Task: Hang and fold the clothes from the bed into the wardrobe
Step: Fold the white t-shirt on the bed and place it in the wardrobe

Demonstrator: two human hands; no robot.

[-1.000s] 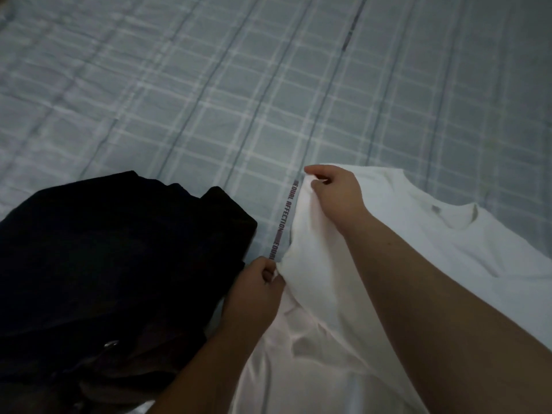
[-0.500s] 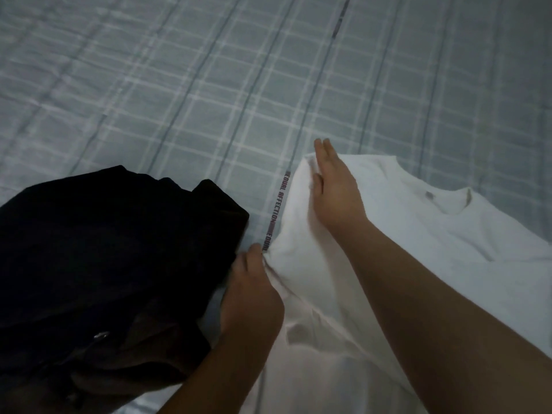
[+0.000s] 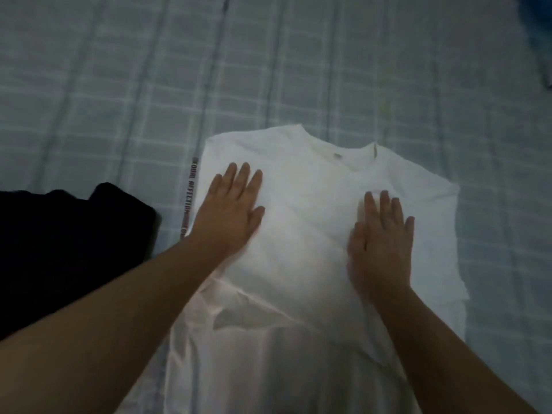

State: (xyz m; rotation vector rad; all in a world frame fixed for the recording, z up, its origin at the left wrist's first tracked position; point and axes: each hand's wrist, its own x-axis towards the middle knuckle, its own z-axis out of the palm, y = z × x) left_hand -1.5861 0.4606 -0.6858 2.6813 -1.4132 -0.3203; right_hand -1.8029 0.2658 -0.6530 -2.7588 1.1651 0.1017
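A white T-shirt (image 3: 310,204) lies spread on the bed, collar away from me, with its left side folded in over the body. My left hand (image 3: 230,207) presses flat on the shirt's left part, fingers straight. Flat on the right part of the shirt rests my right hand (image 3: 380,234), its fingers also straight. A strip of printed lettering (image 3: 188,198) runs along the shirt's left edge.
A pile of black clothing (image 3: 65,249) lies at the left, close to my left forearm. The grey checked bed sheet (image 3: 298,70) stretches away beyond the shirt. Something blue (image 3: 537,13) shows at the top right corner.
Both hands let go of the shirt's left edge and now lie flat on it. My right hand moved across to the shirt's right part. The view shifted to centre the shirt.
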